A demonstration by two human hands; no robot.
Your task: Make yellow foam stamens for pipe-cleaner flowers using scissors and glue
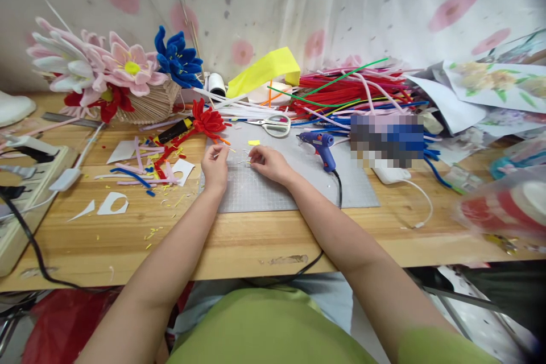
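Note:
My left hand is closed in a pinch at the left part of a grey cutting mat. A short, thin pale-yellow piece sticks out from its fingertips. Across from it, my right hand is also pinched over the mat, by a few tiny thin pale bits; what its fingers hold is too small to make out. Just beyond the hands lies a small yellow paper piece. Scissors with pale handles rest at the mat's back edge. A blue glue gun lies to the right.
Pipe-cleaner flowers stand back left, with a red flower nearer. Coloured scraps litter the left side. Bundled red pipe cleaners lie at the back. A power strip is far left, a bagged red-and-white cup far right.

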